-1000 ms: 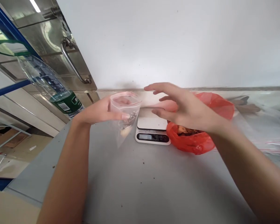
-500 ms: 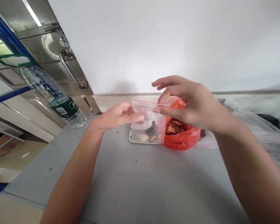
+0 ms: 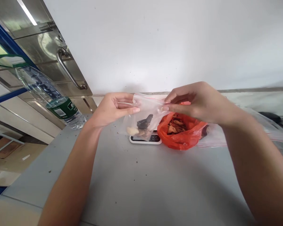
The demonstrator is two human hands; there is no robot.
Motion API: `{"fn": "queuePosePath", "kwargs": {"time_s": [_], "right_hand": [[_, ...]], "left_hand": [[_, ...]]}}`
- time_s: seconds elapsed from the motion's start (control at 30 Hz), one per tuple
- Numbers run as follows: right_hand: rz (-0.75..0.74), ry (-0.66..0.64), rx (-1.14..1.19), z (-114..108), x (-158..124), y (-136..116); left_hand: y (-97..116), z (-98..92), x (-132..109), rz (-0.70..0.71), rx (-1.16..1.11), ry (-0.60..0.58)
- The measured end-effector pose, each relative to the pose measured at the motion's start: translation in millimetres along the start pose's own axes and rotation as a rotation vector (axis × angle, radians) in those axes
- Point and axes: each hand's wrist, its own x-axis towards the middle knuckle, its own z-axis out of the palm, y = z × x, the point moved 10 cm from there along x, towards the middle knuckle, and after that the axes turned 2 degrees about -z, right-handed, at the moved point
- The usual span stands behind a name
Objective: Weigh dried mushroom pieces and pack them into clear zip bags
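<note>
Between my hands hangs a clear zip-lock bag (image 3: 141, 113) with a red line along its top. Inside it are a dark piece (image 3: 145, 121), a pale cream piece (image 3: 132, 130) and some brownish bits. My left hand (image 3: 116, 108) pinches the bag's upper left side, and my right hand (image 3: 195, 102) pinches its upper right corner. Under the bag, partly covered by it, lies a digital scale (image 3: 145, 142) with a white rim and black panel. Just right of the scale, an open red plastic bag (image 3: 182, 141) holds brown dried slices (image 3: 176, 125).
A large water bottle (image 3: 61, 106) with a green label stands on the left of the grey table (image 3: 136, 188). More clear zip bags (image 3: 214, 138) lie behind my right forearm. A white wall (image 3: 143, 47) rises behind; a metal door (image 3: 73, 69) is at left.
My right hand has closed on the zip-lock bag's right corner. The bag is now stretched between both hands and tilted, leaving more of the scale's front showing.
</note>
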Motion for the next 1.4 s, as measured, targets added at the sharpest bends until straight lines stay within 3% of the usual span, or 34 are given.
{"fn": "queuePosePath", "kwargs": {"time_s": [0.13,0.3,0.43,0.6,0.8,1.1,1.4], "right_hand": [[-0.012,0.189,0.007,-16.1,-0.9,-0.4],[-0.002,0.246,-0.008,-20.2,-2.6,-0.7],[-0.044,0.155,0.034,-9.0,-0.4,-8.0],[-0.030,0.185,0.056,-15.8,-0.5,0.4],[0.034,-0.003,0.025,-3.5,0.3,14.9],[0.000,0.001,-0.084,-4.0,-0.1,12.3],[0.015,-0.068,-0.023,7.3,1.0,14.9]], "left_hand": [[-3.2,0.8,1.0,-0.045,0.059,-0.028],[3.3,-0.6,1.0,-0.012,0.025,-0.010],[13.7,0.9,-1.2,0.044,0.048,0.006],[22.3,-6.9,-3.9,0.133,0.081,0.095],[19.7,-10.6,-3.6,0.150,0.071,0.118],[24.4,-5.1,-5.7,0.170,0.163,0.112],[32.3,-0.2,-7.1,0.217,0.212,0.123]]}}
